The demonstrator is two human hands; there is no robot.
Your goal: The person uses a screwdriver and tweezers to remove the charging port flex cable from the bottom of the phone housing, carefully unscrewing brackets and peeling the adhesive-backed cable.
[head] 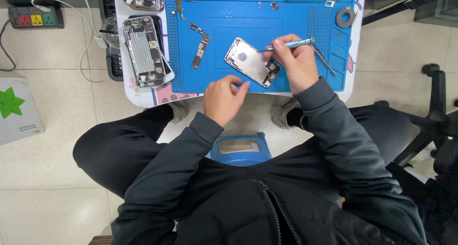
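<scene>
An opened silver phone shell lies tilted on the blue work mat. My right hand grips a slim blue-grey screwdriver, held sideways with its tip over the shell's upper edge. The heel of this hand rests by the shell's lower right corner. My left hand rests at the mat's near edge, just left of the shell, fingers loosely curled and holding nothing.
A bare circuit board lies on the mat left of the shell. Two more opened phones sit at the table's left. A tape roll is at the right, a power strip on the floor.
</scene>
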